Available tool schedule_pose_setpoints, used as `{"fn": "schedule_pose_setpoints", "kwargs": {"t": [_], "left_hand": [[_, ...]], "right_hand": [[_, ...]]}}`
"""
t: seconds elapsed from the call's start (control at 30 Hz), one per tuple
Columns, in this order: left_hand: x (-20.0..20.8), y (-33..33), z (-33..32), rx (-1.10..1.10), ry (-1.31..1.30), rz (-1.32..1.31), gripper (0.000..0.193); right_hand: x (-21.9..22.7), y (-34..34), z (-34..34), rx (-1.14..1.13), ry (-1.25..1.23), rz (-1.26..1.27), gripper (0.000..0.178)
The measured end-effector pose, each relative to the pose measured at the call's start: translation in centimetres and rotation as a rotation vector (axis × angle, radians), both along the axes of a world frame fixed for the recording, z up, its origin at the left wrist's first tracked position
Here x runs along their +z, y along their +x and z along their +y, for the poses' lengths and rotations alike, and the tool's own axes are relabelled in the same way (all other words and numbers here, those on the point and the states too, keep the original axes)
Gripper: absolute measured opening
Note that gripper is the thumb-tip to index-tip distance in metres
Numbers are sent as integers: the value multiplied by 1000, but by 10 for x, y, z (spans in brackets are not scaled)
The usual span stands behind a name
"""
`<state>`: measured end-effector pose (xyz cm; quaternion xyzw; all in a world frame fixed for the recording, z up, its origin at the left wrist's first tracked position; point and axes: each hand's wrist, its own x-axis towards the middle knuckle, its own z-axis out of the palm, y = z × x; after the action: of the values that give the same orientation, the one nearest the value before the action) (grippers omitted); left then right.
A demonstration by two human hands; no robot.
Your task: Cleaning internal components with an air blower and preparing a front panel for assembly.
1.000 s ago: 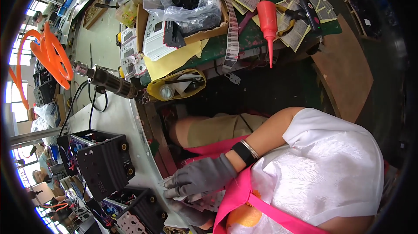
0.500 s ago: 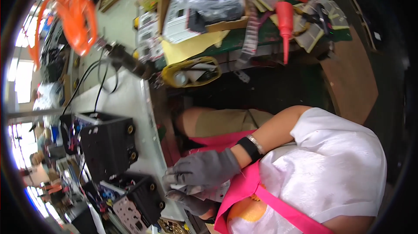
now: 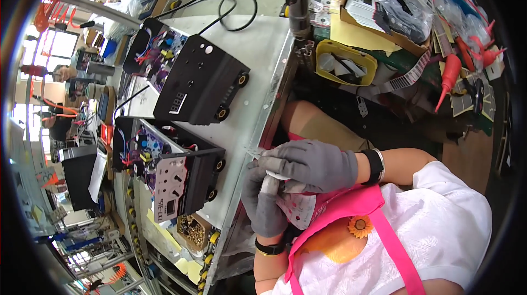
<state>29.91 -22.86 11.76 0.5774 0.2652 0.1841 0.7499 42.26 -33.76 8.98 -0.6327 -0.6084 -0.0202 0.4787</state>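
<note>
A small whitish sheet (image 3: 277,177), partly hidden, sits pinched between both gloved hands.

gloves (image 3: 315,164): grey knit cloth, matt
black unit (image 3: 200,83): matt metal casing
apron (image 3: 351,207): pink cloth
tray (image 3: 347,63): yellow glossy plastic

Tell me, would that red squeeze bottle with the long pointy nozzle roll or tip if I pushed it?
The red squeeze bottle probably would not tip, since it already lies on its side among other clutter on the bench. Its round body might roll a little, though the neighbouring items would likely stop it. It looks like soft plastic, so likely light and squashy.
</note>
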Motion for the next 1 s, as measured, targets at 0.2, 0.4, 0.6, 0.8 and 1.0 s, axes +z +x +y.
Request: {"fn": "schedule_pose_setpoints", "kwargs": {"t": [0.2, 0.4, 0.6, 0.8, 1.0], "left_hand": [[13, -2, 7, 17, 262, 37, 23], [14, -25, 37, 533, 124, -476, 18], [39, -88, 92, 637, -198, -481, 17], [60, -11, 40, -30, 964, 57, 23], [47, 29, 36, 123, 1052, 46, 24]], "right_hand": [[1, -6, 1, 100, -19, 761, 26], [-19, 39, 5, -38, 256, 1698, 18], [-1, 65, -7, -256, 385, 1573, 13], [39, 51, 7, -320, 223, 759, 12], [53, 41, 12, -282, 252, 761, 11]]}}
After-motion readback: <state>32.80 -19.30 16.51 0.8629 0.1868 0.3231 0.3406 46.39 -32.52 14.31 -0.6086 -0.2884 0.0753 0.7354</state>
